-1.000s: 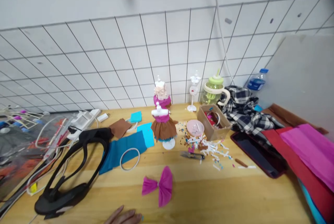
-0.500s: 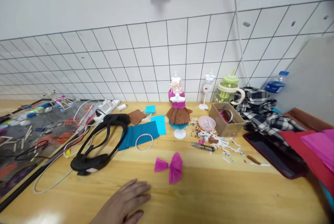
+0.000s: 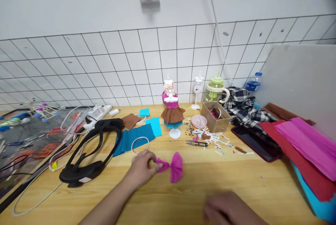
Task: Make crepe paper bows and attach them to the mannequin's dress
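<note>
A magenta paper bow lies on the wooden table in front of me, pinched to a narrow middle. My left hand is at its left loop, with curved fingers and the thumb tip over the loop's edge. Near the bottom edge, my right hand is low over the table, smeared by motion, and its fingers do not show clearly. Behind the bow stands a small white dress form wearing a magenta top, a brown ruffled skirt and a blue underskirt.
A white ring rests on teal paper, beside a black headset. Thread snips, paper scraps, a pink dish and a cardboard box stand back right. Red paper and a dark phone lie right.
My left hand has moved forward and right from the bare table to the bow's left loop. My right hand has come into view at the bottom. The camera view has shifted.
</note>
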`<state>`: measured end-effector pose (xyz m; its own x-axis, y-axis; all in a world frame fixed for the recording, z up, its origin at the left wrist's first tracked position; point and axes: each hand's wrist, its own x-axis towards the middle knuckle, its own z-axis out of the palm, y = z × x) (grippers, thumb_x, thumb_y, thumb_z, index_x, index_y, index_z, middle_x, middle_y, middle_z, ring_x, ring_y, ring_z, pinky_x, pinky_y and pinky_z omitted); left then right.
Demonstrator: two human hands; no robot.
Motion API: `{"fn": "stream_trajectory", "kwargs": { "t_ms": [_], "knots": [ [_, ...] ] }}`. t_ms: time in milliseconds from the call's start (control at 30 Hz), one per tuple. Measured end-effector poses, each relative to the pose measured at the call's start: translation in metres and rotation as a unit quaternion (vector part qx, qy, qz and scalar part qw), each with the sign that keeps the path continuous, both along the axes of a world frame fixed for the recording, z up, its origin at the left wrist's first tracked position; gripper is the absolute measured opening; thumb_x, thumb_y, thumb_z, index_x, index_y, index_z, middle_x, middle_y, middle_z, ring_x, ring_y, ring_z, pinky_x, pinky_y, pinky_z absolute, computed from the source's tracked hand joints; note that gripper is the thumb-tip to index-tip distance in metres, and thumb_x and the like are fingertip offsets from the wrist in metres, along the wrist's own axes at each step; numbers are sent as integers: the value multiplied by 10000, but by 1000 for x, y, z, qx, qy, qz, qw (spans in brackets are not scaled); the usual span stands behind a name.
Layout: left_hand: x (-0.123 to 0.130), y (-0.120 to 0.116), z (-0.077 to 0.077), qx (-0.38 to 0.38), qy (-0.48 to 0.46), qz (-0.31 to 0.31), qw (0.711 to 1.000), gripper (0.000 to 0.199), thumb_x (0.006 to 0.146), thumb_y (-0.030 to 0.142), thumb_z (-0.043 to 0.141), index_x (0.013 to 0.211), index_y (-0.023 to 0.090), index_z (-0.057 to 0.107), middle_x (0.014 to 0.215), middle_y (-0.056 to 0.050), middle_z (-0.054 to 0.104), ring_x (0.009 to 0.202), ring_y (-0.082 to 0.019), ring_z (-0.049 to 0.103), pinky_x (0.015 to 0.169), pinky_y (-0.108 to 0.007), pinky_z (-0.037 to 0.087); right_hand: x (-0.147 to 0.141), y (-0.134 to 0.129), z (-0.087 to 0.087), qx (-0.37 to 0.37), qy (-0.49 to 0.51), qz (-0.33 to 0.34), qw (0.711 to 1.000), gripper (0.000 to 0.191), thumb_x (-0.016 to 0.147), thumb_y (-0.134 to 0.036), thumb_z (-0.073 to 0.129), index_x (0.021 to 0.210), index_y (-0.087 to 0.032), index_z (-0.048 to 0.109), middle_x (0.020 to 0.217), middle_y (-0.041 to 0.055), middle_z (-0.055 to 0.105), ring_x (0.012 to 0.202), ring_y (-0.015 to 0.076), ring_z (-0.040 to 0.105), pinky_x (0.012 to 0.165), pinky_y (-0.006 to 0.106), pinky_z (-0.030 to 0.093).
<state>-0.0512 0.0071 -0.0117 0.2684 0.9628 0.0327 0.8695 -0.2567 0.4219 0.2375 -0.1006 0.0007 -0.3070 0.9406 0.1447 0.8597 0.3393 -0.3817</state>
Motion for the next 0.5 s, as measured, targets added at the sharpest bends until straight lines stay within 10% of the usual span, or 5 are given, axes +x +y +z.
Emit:
{"fn": "stream_trajectory", "kwargs": {
  "t_ms": [200, 500],
  "knots": [
    [6, -1, -18, 40, -48, -9, 998, 133, 806, 319, 642, 746, 206, 606, 824, -27, 624, 863, -214, 577, 792, -365, 376, -48, 99, -18, 48, 30, 162, 985, 253, 904, -280, 512, 1125, -286, 636, 1021, 54, 657, 952, 224, 569, 863, 381, 437],
    [1, 3, -20, 46, -66, 6, 997, 165, 842, 303, 605, 717, 195, 601, 802, -31, 629, 836, -205, 575, 772, -341, 389, -45, 106, -38, -4, 40, 167, 985, 516, 880, -290, 519, 1387, -340, 438, 1390, 45, 504, 1250, 263, 438, 1053, 457, 305]
  ]
}}
